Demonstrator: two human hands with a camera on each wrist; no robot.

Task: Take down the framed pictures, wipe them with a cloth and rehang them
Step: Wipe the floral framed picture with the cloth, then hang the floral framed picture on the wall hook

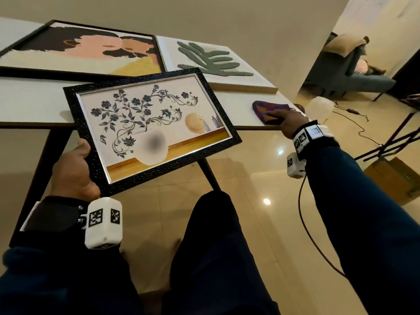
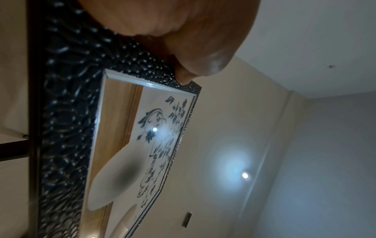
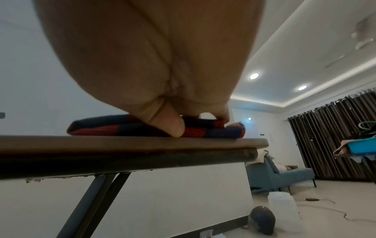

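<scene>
My left hand (image 1: 75, 169) grips the lower-left corner of a black-framed flower picture (image 1: 150, 130), held tilted in front of the table's near edge. In the left wrist view the thumb (image 2: 183, 32) lies over the embossed frame (image 2: 67, 128). A folded purple, red and blue cloth (image 1: 268, 109) lies at the right front corner of the white table (image 1: 34, 103). My right hand (image 1: 286, 121) pinches it, fingers on top and thumb (image 3: 173, 125) against the front of the cloth (image 3: 101, 128).
Two more pictures lie flat on the table: a large dark-framed one (image 1: 79, 53) at the back left and a leaf one (image 1: 216, 62) to its right. A white jug (image 1: 322, 108), a cable (image 1: 354, 123) and a cardboard box (image 1: 395, 178) are on the floor at right.
</scene>
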